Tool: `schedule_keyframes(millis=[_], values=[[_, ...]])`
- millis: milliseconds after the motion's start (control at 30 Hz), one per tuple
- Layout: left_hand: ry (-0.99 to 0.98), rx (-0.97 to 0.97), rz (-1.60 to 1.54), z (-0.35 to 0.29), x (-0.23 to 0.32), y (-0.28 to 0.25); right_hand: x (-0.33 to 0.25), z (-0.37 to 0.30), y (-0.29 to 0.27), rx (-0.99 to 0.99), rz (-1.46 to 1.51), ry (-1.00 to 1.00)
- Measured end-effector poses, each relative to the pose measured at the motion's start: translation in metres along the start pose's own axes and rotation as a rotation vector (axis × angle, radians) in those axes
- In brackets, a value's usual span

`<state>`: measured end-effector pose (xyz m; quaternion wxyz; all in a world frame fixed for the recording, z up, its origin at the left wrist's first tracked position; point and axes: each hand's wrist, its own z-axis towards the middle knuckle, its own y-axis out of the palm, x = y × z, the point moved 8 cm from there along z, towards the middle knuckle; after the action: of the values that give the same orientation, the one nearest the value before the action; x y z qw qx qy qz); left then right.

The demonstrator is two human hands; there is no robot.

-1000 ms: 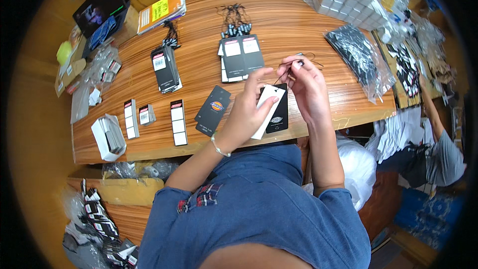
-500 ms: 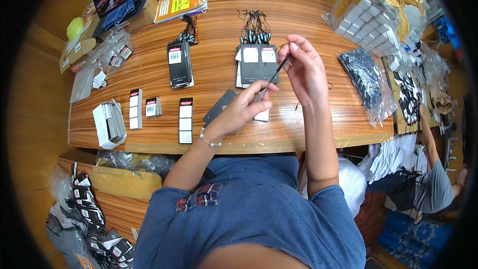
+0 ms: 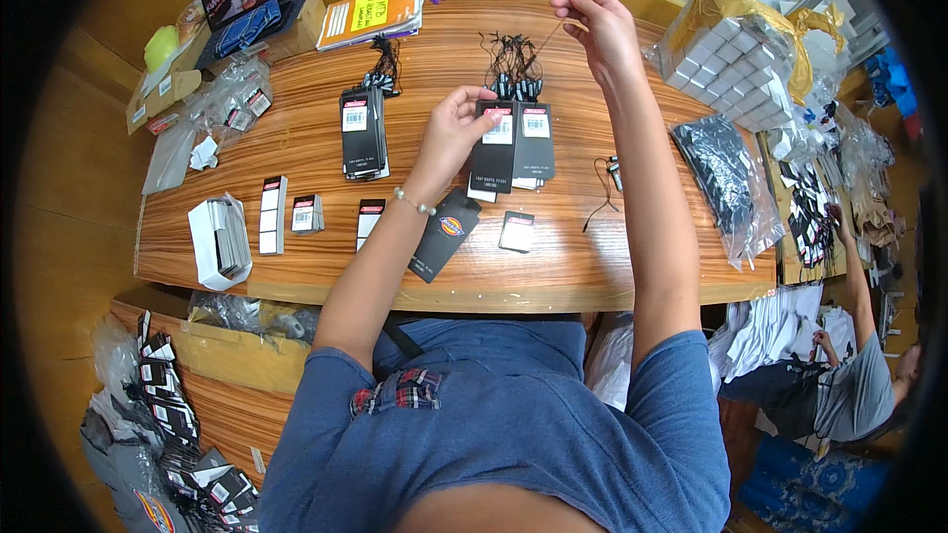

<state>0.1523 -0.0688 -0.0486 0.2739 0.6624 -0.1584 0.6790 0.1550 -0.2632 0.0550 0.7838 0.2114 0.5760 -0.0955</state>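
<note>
My left hand (image 3: 459, 133) pinches the top of a black hang tag (image 3: 494, 163) with a white barcode label, above a stack of like tags (image 3: 533, 153). Black strings (image 3: 515, 64) with small toggles bunch at the stack's far end. Beyond and to the right, my right hand (image 3: 604, 25) has thumb and forefinger pinched on a thin string (image 3: 549, 39) that runs down toward the bunch. Nearer me lie a loose black tag (image 3: 442, 242) and a small white card (image 3: 516, 232). By my right forearm is a loose black string (image 3: 600, 202).
Left are a second tag stack (image 3: 363, 138), label strips (image 3: 272, 217), a small label stack (image 3: 308, 213) and a white box of cards (image 3: 204, 257). A bagged black bundle (image 3: 726, 178) and white boxes (image 3: 726, 59) stand right. Another person's arm (image 3: 859, 276) reaches in far right.
My left hand has moved away from me and left, to the tag stack. My right hand has gone farther out, and the black string between my hands has left that place.
</note>
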Motion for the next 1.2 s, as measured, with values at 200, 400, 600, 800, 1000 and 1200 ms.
schedule_keyframes(millis=[200,400,600,800,1000,1200], values=[[0.062,-0.006,0.169,0.036,-0.019,-0.006,0.035,0.055,0.008,-0.059,-0.295,0.049],[0.312,0.138,0.794,0.032,0.003,-0.009,0.1,0.076,0.02,-0.222,-0.494,0.279],[0.352,0.213,0.759,-0.009,0.039,-0.009,0.165,0.096,0.012,-0.288,-0.457,0.41],[0.29,0.148,0.708,-0.069,0.043,-0.015,0.197,0.109,0.005,-0.24,-0.57,0.503],[0.133,0.162,0.649,-0.108,0.043,-0.032,0.204,0.106,0.006,-0.287,-0.609,0.565],[0.118,-0.045,0.947,-0.109,0.03,-0.042,0.155,0.099,-0.012,-0.06,-0.472,0.406]])
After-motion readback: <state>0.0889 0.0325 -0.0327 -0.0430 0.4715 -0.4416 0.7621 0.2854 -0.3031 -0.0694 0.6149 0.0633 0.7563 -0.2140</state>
